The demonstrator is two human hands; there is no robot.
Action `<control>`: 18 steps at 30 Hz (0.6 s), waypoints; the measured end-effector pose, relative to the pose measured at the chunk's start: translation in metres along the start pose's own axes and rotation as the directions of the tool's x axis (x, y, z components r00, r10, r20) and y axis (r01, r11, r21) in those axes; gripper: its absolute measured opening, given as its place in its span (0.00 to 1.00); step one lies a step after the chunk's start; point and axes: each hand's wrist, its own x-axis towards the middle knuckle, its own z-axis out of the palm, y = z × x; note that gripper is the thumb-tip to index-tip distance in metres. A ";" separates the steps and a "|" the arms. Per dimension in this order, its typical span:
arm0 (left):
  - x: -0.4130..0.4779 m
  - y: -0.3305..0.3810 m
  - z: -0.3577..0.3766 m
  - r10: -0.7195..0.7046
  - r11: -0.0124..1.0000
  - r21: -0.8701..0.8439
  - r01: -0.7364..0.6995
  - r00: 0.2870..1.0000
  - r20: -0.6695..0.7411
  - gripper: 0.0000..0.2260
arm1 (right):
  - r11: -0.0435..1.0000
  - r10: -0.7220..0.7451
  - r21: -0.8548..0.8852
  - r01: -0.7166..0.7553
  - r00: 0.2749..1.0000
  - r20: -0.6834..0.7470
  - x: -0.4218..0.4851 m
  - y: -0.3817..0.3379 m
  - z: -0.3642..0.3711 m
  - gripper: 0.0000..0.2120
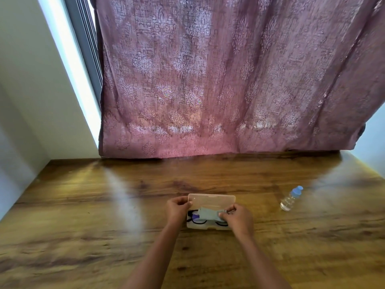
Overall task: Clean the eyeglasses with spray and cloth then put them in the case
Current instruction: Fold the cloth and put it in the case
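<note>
A mauve patterned curtain (208, 80) fills the upper part of the view and hangs down to the far edge of the table. To its left stand a grey window frame (87, 49) and a pale wall (31, 80).

The wooden table (83, 226) spans the lower part of the view, with bright streaks of light across its surface.

The case (211, 199), of translucent plastic, lies on the table near the middle, straight ahead of the person. It is open, with the lid raised on the far side and the tray on the near side.

Both forearms reach in from the bottom edge. The left hand (177, 209) is at the left end of the case, fingers curled, the thumb and fingertips gripping the left edge of the lid. The right hand (237, 219) is at the right end of the case, fingers bent, pinching the right end of the cloth.

The spray bottle (290, 199), clear with a blue cap, stands upright on the table to the right, well apart from the case and from both hands.

The cloth (208, 213), grey, lies folded inside the tray on top of the eyeglasses.

The eyeglasses (196, 221), dark-framed, lie inside the tray. Only the lower rims show, below the cloth. A small purple patch beside the cloth's left end cannot be identified.
</note>
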 end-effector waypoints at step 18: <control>-0.016 0.015 -0.005 -0.095 0.996 0.013 0.094 0.985 0.147 0.23 | 0.799 0.146 0.536 -0.273 0.952 0.268 0.005 0.003 -0.019 0.21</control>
